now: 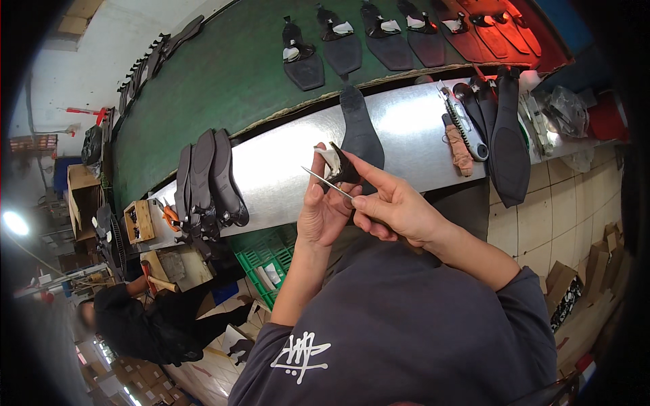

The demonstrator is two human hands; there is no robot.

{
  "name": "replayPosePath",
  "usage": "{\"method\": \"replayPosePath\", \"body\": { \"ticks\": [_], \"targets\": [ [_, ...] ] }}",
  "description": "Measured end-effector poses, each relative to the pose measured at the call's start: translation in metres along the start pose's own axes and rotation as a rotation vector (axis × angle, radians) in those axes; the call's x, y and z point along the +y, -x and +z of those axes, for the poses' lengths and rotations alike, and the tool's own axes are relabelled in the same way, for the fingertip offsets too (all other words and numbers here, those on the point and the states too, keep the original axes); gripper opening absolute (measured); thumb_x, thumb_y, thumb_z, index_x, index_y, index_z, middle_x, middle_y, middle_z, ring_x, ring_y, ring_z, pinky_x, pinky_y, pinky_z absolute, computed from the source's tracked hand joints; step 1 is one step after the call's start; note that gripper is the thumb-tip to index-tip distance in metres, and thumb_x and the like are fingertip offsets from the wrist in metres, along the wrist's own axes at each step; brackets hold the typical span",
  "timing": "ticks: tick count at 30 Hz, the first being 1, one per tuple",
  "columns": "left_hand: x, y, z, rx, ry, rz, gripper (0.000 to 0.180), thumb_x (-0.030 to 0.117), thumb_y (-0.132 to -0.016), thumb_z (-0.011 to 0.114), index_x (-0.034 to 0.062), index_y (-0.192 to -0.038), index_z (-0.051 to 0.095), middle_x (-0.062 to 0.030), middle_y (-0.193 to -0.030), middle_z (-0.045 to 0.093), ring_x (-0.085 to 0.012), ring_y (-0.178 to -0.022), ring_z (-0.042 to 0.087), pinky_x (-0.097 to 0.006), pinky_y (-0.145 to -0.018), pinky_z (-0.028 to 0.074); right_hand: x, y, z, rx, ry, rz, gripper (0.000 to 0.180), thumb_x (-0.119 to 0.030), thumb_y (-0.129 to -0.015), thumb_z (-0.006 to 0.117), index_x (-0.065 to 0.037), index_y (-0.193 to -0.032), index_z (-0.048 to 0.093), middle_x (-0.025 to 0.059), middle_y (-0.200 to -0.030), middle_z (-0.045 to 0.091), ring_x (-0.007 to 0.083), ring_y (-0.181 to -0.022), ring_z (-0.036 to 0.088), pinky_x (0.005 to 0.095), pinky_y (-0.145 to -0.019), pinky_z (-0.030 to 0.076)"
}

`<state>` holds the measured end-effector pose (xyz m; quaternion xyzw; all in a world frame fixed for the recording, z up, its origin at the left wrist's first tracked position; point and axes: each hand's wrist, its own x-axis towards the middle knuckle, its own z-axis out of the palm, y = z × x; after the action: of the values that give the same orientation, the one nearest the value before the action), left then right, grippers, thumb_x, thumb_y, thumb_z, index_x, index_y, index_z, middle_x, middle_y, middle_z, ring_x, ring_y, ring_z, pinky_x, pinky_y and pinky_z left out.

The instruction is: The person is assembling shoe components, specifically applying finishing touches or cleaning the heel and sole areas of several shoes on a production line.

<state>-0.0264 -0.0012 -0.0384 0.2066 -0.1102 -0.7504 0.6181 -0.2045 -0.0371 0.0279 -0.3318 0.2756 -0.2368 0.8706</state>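
Observation:
Above the metal bench, my left hand is closed on a small black shoe part with a white patch. My right hand grips a thin pointed metal tool, its tip reaching across the near side of the shoe part. Its handle is hidden in my fingers, and I cannot tell its exact kind. Just behind both hands, a black shoe sole lies lengthwise across the bench.
Several dark soles with straps overhang the metal bench at left. To the right lie a utility knife and more soles. Sandals line the green conveyor. A green crate stands below; a person is at lower left.

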Motion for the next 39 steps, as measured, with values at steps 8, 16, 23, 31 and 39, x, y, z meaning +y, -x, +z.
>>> {"method": "replayPosePath", "body": {
  "ticks": [8,16,23,31,39],
  "targets": [
    [0.025,-0.007,-0.009,-0.267,-0.216,0.066,0.085,-0.001,-0.058,0.082,0.0067,-0.136,0.049,-0.0085,-0.121,0.054,-0.0283,-0.113,0.057,-0.047,-0.091,0.054,0.003,0.011,-0.010,-0.072,-0.119,0.181,0.056,-0.010,-0.097,0.050,-0.020,-0.149,0.030,-0.0004,-0.066,0.051,0.0034,-0.046,0.040,0.0181,-0.041,0.032],
    [0.042,-0.005,0.000,-0.311,-0.534,0.064,0.084,-0.007,-0.051,0.083,-0.0004,-0.130,0.053,-0.0073,-0.115,0.056,-0.0261,-0.107,0.060,-0.040,-0.087,0.056,0.012,0.012,-0.014,0.017,-0.006,0.132,0.046,-0.009,-0.098,0.048,-0.013,-0.144,0.040,-0.0011,-0.066,0.050,0.0031,-0.049,0.039,0.0189,-0.043,0.033],
    [0.039,0.000,0.031,-0.040,-0.763,0.078,0.086,-0.004,-0.054,0.084,-0.0015,-0.133,0.050,-0.0066,-0.113,0.057,-0.0210,-0.099,0.063,-0.032,-0.080,0.055,0.005,0.008,-0.024,0.028,0.193,0.009,0.041,-0.010,-0.097,0.048,-0.008,-0.137,0.047,-0.0026,-0.064,0.053,0.0022,-0.049,0.043,0.0174,-0.044,0.034],
    [0.049,0.010,0.054,0.137,-1.775,0.553,0.095,0.023,-0.056,0.091,0.0090,-0.139,0.048,-0.0089,-0.091,0.065,-0.0135,-0.077,0.061,-0.026,-0.063,0.050,-0.021,0.022,-0.068,0.389,0.474,-0.275,0.026,-0.012,-0.095,0.050,-0.002,-0.114,0.063,-0.0009,-0.072,0.057,0.0026,-0.058,0.051,0.0169,-0.049,0.039],
    [0.042,0.010,0.056,0.150,-1.850,0.772,0.091,0.023,-0.058,0.090,0.0029,-0.137,0.048,-0.0083,-0.083,0.062,-0.0165,-0.072,0.060,-0.028,-0.064,0.050,-0.018,-0.032,-0.108,0.914,1.618,-0.499,0.033,-0.009,-0.084,0.060,-0.011,-0.117,0.061,0.0136,-0.088,0.061,0.0328,-0.082,0.060,0.0444,-0.072,0.049]
  ]
}}
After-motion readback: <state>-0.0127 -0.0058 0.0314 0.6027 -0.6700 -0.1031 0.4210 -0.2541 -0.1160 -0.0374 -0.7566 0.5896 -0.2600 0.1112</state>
